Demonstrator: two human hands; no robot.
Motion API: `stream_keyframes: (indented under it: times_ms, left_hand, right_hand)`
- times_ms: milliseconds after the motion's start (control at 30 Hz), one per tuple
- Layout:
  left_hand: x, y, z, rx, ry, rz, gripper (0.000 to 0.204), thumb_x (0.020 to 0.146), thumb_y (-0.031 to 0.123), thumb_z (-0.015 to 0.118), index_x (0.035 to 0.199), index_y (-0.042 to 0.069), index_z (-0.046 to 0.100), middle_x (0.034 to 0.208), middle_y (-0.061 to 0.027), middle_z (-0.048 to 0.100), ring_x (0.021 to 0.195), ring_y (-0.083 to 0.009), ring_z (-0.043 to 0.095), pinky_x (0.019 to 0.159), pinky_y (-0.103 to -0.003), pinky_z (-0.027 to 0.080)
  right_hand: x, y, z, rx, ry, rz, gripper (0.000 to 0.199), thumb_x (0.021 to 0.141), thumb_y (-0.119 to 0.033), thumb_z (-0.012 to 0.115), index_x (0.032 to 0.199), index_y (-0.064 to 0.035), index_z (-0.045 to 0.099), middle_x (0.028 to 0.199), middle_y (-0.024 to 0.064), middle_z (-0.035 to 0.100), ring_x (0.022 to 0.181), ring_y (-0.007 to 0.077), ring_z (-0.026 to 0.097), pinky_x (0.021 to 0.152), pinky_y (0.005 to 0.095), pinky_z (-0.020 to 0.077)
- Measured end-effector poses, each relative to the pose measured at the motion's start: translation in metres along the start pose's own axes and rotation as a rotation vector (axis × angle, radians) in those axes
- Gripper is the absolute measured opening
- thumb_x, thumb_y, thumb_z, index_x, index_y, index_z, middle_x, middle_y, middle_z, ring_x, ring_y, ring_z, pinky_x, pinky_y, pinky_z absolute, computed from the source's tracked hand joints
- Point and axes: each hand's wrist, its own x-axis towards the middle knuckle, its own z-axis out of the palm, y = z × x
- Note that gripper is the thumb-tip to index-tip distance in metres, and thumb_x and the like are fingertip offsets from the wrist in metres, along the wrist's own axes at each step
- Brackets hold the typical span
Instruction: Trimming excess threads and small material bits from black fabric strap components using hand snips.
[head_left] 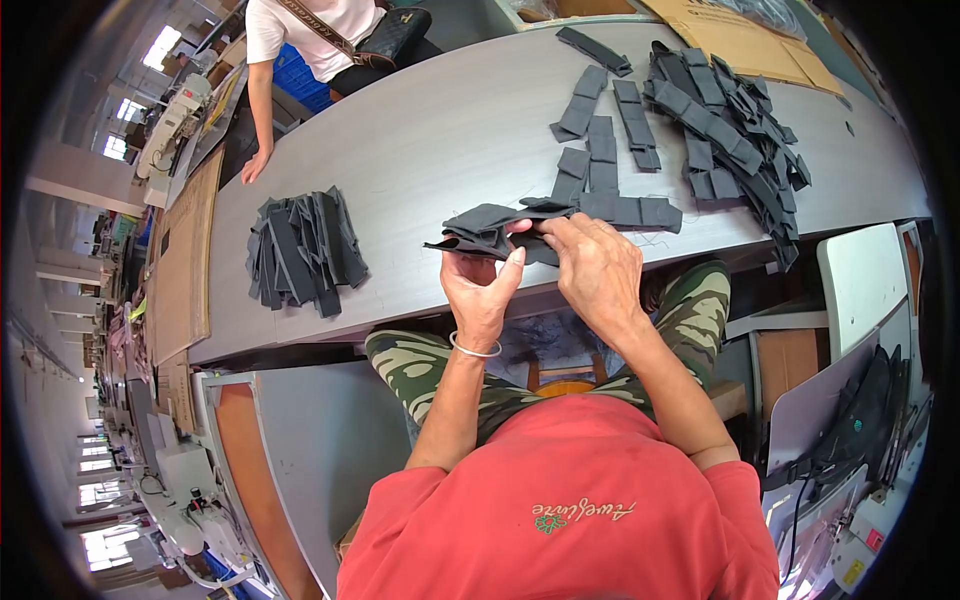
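Note:
My left hand [482, 290] and my right hand [590, 265] are both closed on a small stack of dark grey fabric pieces [485, 228], held just above the near edge of the grey table [420, 140]. The left thumb presses the stack from below and the right fingers pinch its right end. More grey fabric strips [605, 150] lie in rows just beyond my hands. A large loose heap of the same strips [740, 130] lies at the right. A fanned pile of strips [303, 250] sits to the left.
Another person in a white shirt [310, 35] sits at the table's far left with a hand on its edge. Brown cardboard [745, 40] lies at the far right end. A white chair [865, 280] and a black bag [865, 420] stand at my right.

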Motion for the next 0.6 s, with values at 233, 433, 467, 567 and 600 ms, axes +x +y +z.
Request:
stream_keyframes:
  times_ms: [233, 433, 467, 567, 600]
  left_hand:
    - [0.002, 0.003, -0.001, -0.065, 0.012, -0.055, 0.041, 0.077, -0.005, 0.063, 0.115, 0.002, 0.048, 0.111, -0.0169, 0.061, 0.105, -0.0239, 0.059, 0.089, -0.031, 0.043]
    - [0.009, 0.001, -0.009, -0.193, -0.005, -0.093, 0.044, 0.081, -0.003, 0.062, 0.121, 0.003, 0.044, 0.117, -0.0212, 0.057, 0.103, -0.0279, 0.061, 0.090, -0.037, 0.050]
    - [0.009, 0.001, -0.012, -0.224, -0.010, -0.112, 0.040, 0.083, -0.004, 0.060, 0.119, 0.003, 0.046, 0.117, -0.0222, 0.057, 0.099, -0.0292, 0.062, 0.088, -0.038, 0.050]
    - [0.010, -0.004, -0.020, -0.288, -0.036, -0.150, 0.031, 0.084, -0.005, 0.057, 0.113, 0.004, 0.050, 0.120, -0.0236, 0.055, 0.096, -0.0323, 0.063, 0.086, -0.041, 0.052]
    - [0.011, -0.007, -0.023, -0.319, -0.058, -0.168, 0.028, 0.083, -0.006, 0.057, 0.109, 0.005, 0.053, 0.121, -0.0241, 0.054, 0.096, -0.0341, 0.063, 0.085, -0.043, 0.052]
  right_hand:
    - [-0.001, 0.000, -0.004, 0.031, -0.052, 0.045, 0.009, 0.081, -0.013, 0.060, 0.086, -0.0104, 0.066, 0.074, 0.0074, 0.061, 0.070, 0.0263, 0.061, 0.062, 0.0377, 0.0476]
    - [-0.003, 0.007, -0.015, 0.303, -0.203, 0.275, 0.016, 0.087, -0.016, 0.053, 0.094, -0.0110, 0.067, 0.081, 0.0076, 0.065, 0.070, 0.0264, 0.061, 0.062, 0.0369, 0.0454]
    - [-0.003, 0.009, -0.015, 0.306, -0.206, 0.270, 0.016, 0.087, -0.016, 0.053, 0.094, -0.0110, 0.067, 0.081, 0.0076, 0.065, 0.070, 0.0264, 0.061, 0.062, 0.0369, 0.0454]
    - [-0.006, 0.011, -0.020, 0.484, -0.178, 0.271, 0.019, 0.087, -0.013, 0.054, 0.100, -0.0087, 0.067, 0.087, 0.0102, 0.066, 0.074, 0.0260, 0.062, 0.067, 0.0333, 0.0465]
    - [-0.006, 0.012, -0.020, 0.484, -0.179, 0.271, 0.019, 0.087, -0.013, 0.054, 0.100, -0.0087, 0.067, 0.087, 0.0102, 0.066, 0.074, 0.0260, 0.062, 0.067, 0.0333, 0.0465]
